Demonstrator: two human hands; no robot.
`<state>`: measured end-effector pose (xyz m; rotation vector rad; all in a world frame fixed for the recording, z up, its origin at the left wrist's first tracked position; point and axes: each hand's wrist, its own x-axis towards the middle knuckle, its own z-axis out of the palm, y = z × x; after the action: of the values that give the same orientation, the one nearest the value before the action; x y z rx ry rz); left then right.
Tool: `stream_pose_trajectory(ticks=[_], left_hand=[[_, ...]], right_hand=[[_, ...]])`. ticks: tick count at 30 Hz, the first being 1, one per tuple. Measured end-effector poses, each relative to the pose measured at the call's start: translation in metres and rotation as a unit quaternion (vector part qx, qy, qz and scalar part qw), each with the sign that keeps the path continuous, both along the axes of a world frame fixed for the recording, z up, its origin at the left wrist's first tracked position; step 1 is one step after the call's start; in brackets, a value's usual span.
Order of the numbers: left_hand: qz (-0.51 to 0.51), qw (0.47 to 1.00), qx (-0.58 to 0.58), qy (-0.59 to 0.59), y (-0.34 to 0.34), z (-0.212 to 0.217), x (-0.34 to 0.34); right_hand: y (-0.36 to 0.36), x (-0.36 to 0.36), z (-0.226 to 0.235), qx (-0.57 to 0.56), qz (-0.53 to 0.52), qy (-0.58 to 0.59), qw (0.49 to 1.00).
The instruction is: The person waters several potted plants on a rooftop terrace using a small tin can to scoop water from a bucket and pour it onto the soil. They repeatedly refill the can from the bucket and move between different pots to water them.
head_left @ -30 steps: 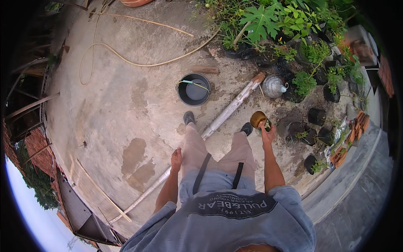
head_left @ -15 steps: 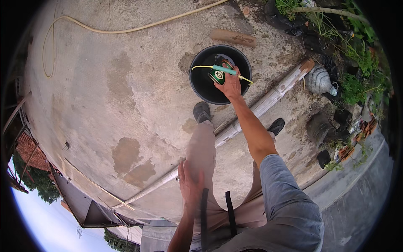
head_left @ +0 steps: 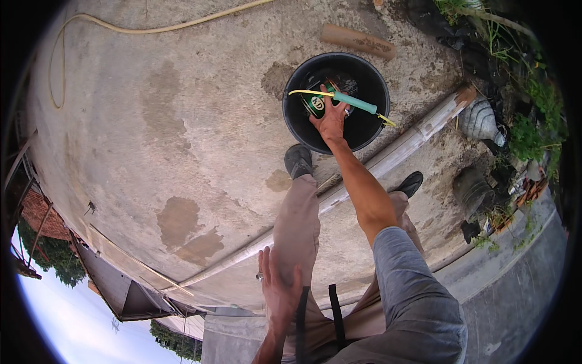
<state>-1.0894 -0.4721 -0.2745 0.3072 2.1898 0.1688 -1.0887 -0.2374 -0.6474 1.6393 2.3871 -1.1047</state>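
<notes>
Left hand (head_left: 277,290) first, closest in: it lies flat and open, fingers spread, empty, pressed on the left thigh of the beige trousers (head_left: 297,224). A ring shows on one finger. Just beyond that hand the leg runs out to a dark shoe (head_left: 298,161) planted on the concrete floor (head_left: 151,121).

Now out along the other arm, grey sleeve (head_left: 412,285) at the near end, forearm stretched forward and up. The right hand (head_left: 330,118) is over the rim of a black bucket (head_left: 291,118), fingers curled around a green can (head_left: 315,104); the can sits under the fingertips, inside the bucket, on the hand's left side. Whether the can is lifted clear of the bucket's bottom, I cannot tell. Across the bucket's mouth, just past the fingertips, runs a yellow wire bail with a teal grip (head_left: 353,102).

Below the right wrist, a long pale pipe (head_left: 388,159) lies slantwise on the floor, passing between the two feet; the second shoe (head_left: 411,182) stands right of the forearm.

Farther right of the hand: a grey ridged jug (head_left: 480,121) at the pipe's end, then dark pots (head_left: 468,189) and weeds along the edge. Beyond the bucket lies a brown clay tube (head_left: 357,41). Far left, a yellowish hose (head_left: 121,27) loops across the concrete.
</notes>
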Motion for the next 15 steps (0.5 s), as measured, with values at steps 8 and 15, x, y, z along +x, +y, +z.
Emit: stream_pose_trajectory(ticks=[8, 15], left_hand=[[-0.004, 0.998, 0.040, 0.040, 0.004, 0.004, 0.010], [-0.001, 0.996, 0.083, 0.041, 0.005, 0.003, 0.021]], right_hand=[[0.036, 0.029, 0.031, -0.443, -0.261, 0.187, 0.837], [0.037, 0.072, 0.167, -0.589, -0.283, 0.276, 0.705]])
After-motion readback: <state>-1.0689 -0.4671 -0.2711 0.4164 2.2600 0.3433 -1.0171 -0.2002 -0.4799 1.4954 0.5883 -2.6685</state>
